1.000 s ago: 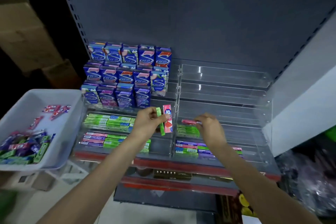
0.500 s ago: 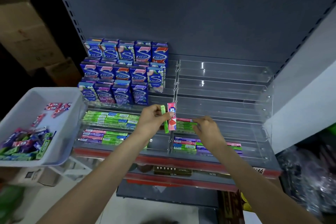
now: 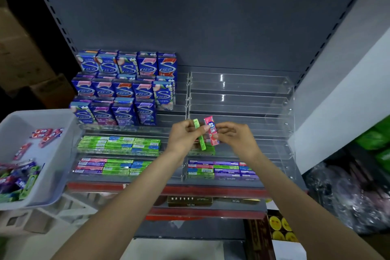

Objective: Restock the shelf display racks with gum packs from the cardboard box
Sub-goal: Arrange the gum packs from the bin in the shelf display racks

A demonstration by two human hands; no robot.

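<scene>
My left hand [image 3: 183, 137] is up in front of the clear acrylic display rack [image 3: 240, 99], fingers curled round a green gum pack [image 3: 199, 134] that stands nearly upright, tilted a little to the right at its lower end; just beside it stands a pink gum pack [image 3: 211, 133], also upright, its printed face toward me; my right hand [image 3: 237, 138] has thumb and fingertips closing on that pink pack from the right, pinching its edge, though I cannot tell whether the left hand's fingers also touch it; the two packs sit close together, between my hands, over the middle divider of the rack.

Below my hands the lower tiers hold flat gum sticks [image 3: 118, 143] in green and blue rows on the left side, with pink, purple and green ones on the tier beneath; on the right side a low tier holds purple, green and blue sticks [image 3: 219, 170], and a few green packs show just under my left hand; the upper right tiers are bare acrylic.

On the upper left stand three stepped rows of blue boxed gum [image 3: 124, 86]; to my far left a white plastic bin [image 3: 52, 175] holds loose gum packs [image 3: 16, 179], red ones near its back, purple and green near its front; cardboard boxes [image 3: 19, 53] are stacked in the dark behind it.
</scene>
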